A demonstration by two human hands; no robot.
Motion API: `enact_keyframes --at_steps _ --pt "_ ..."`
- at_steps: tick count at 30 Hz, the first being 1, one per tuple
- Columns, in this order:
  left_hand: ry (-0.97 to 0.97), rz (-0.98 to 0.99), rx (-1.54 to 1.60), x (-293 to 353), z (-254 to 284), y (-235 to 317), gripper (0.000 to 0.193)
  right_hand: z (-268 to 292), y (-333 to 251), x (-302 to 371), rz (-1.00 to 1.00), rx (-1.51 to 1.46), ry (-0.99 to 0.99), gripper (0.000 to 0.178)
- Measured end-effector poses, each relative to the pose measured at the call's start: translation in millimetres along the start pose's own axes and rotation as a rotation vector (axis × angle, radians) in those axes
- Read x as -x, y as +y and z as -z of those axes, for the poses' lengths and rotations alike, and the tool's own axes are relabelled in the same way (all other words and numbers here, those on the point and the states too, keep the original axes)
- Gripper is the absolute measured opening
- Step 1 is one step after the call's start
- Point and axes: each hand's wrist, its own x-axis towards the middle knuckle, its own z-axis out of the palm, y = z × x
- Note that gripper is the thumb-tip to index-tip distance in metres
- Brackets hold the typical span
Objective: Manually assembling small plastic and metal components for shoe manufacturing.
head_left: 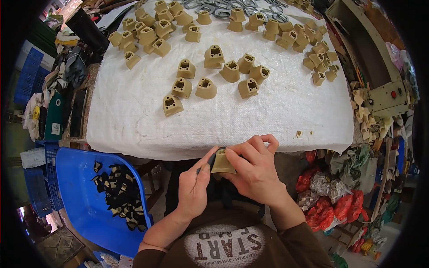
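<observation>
Just in front of the table's near edge, my right hand (258, 169) grips a tan moulded block (224, 166) with a flared end, its thumb side pressed on the block. My left hand (194, 186) pinches a thin dark piece (207, 163) along the block's left side; whether it is rubber or cloth I cannot tell. Beyond the hands, several similar tan blocks (206, 88) with square openings and small holes stand on the white woven sheet (214, 127). More tan blocks (147, 35) cluster at the far left and far right.
At the lower left stands a blue tub (73, 187) holding many black-and-tan pieces (120, 190). Grey metal loops (232, 5) lie along the table's far edge. Red bags (321, 212) and clear bags are heaped at the right, below a greenish metal frame (389, 98).
</observation>
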Motion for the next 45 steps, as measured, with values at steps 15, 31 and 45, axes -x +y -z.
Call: enact_keyframes --at_steps 15,31,45 --pt "-0.225 0.159 0.392 -10 12 1 0.059 -15 32 15 0.082 -0.321 0.074 0.050" --pt "-0.357 0.155 0.405 -13 0 -11 0.040 -14 27 12 0.150 -0.457 -0.025 0.047" --pt "0.074 -0.779 -0.273 -10 -1 -14 0.011 -17 27 16 0.070 -0.571 0.050 0.046"
